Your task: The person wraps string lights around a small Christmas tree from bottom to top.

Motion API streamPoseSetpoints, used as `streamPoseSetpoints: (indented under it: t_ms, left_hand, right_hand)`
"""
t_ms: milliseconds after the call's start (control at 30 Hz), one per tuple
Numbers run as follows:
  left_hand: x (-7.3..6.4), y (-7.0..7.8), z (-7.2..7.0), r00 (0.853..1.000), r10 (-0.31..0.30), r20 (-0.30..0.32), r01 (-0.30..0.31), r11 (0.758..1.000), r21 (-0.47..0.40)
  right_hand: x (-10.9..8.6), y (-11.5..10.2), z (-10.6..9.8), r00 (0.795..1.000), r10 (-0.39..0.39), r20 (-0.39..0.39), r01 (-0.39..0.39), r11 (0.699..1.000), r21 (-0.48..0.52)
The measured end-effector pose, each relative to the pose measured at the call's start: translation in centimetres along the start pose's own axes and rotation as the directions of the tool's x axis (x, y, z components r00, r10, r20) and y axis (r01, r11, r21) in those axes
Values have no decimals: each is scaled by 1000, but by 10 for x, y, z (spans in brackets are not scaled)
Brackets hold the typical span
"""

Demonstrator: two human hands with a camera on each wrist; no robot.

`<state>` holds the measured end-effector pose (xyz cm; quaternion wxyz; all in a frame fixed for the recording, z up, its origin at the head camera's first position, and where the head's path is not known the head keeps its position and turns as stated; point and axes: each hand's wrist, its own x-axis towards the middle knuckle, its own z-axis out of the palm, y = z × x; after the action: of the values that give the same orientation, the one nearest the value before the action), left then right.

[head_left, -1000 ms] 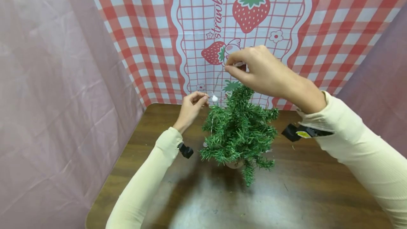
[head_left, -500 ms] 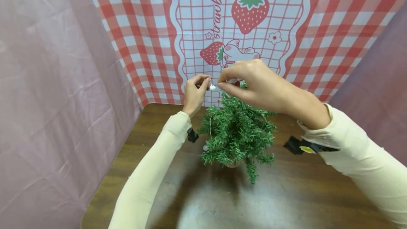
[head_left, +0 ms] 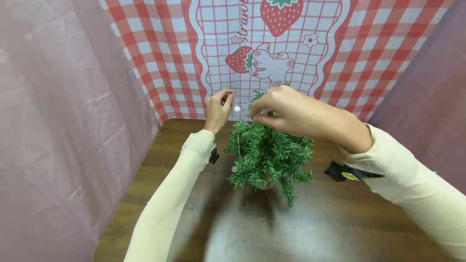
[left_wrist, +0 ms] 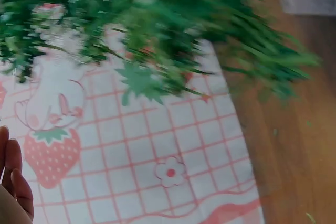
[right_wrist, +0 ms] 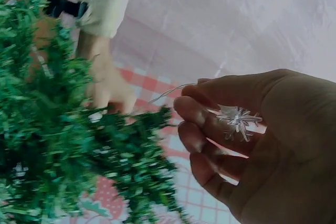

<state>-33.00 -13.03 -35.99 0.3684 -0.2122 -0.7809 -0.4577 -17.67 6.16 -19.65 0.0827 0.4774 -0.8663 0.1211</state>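
Note:
Behind the upper left of a small green artificial Christmas tree, my left hand pinches a thin string. A small white ball hangs just right of those fingertips. My right hand is over the treetop and hides part of it. In the right wrist view its thumb and forefinger pinch a thin wire, which runs toward the tree. A clear snowflake ornament sits inside the curl of that hand. Only a few left fingers show in the left wrist view, and what they hold is out of sight there.
The tree's base stands on a brown wooden table. A clear ball hangs at its lower left. Close behind rises a red-checked strawberry cloth. Pinkish curtains hang at both sides.
My right hand has come down from above toward the treetop. My left hand has risen, then shifted slightly left, with the white ball staying beside its fingertips.

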Motion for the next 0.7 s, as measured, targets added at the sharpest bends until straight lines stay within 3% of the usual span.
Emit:
streamPoseSetpoints:
  t_ms: [200,367,533,700]
  left_hand:
    - [-26,-12,-10,1000,-22,-6,22,1000,-12]
    - [-52,-15,-19,1000,2,10,-2,1000,10]
    - [-77,-10,-28,996,80,28,-82,996,44]
    - [-90,-2,-38,982,183,38,-186,978,100]
  right_hand:
    - [-6,6,8,999,7,-36,-6,999,32]
    - [-10,2,14,997,-16,-72,19,999,35]
    - [-17,-5,20,998,-31,-58,33,999,27]
    - [-29,-10,23,998,-19,-60,21,1000,20]
